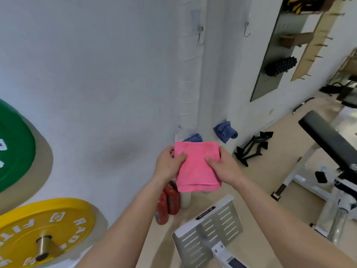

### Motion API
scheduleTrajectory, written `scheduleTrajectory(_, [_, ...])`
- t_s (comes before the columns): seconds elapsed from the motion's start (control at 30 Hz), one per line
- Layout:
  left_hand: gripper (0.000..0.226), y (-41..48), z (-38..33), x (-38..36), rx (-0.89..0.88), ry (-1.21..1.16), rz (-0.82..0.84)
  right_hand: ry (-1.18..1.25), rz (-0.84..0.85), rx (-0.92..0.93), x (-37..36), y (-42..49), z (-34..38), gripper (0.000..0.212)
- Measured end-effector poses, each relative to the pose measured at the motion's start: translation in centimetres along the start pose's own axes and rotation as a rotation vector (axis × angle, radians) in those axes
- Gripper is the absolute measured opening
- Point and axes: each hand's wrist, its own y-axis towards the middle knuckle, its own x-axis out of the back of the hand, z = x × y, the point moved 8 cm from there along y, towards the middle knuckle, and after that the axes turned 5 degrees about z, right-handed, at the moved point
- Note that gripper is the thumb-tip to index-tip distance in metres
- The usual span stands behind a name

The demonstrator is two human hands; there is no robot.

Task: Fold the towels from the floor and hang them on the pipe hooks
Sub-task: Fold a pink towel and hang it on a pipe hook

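Note:
A pink towel [197, 167], folded into a rectangle, hangs in the air in front of the white wrapped pipes [188, 78]. My left hand [170, 163] grips its left edge and my right hand [224, 165] grips its right edge, thumbs on the front. Two metal hooks, the left hook [201, 36] and the right hook [246, 29], sit high on the pipes and are bare. A blue towel [225, 132] hangs lower on the right pipe. Another blue towel [194, 137] peeks out just behind the pink towel's top edge.
Green plate [15, 146] and yellow plate [44, 231] stand at the left wall. Red bottles [168, 202] stand on the floor under the towel. A metal footplate [210, 229] lies below, a bench [328, 140] is at the right, and black handles [253, 147] lie by the wall.

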Motion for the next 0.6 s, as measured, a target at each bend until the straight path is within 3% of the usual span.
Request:
scheduleTrajectory(0.17, [0.034, 8.6, -7.0, -0.6, -0.104, -0.001, -0.025, 0.029, -0.09, 0.075, 5.7, 9.0, 2.0, 0.031])
scheduleTrajectory(0.3, [0.033, 15.0, -14.5, -0.1, -0.207, 0.026, -0.109, 0.103, -0.145, 0.175, 11.2, 16.8, 5.4, 0.038])
scheduleTrajectory(0.6, [0.024, 24.8, -30.2, 4.9, -0.435, -0.045, -0.394, 0.168, -0.246, 0.472, 22.8, 31.3, 18.8, 0.025])
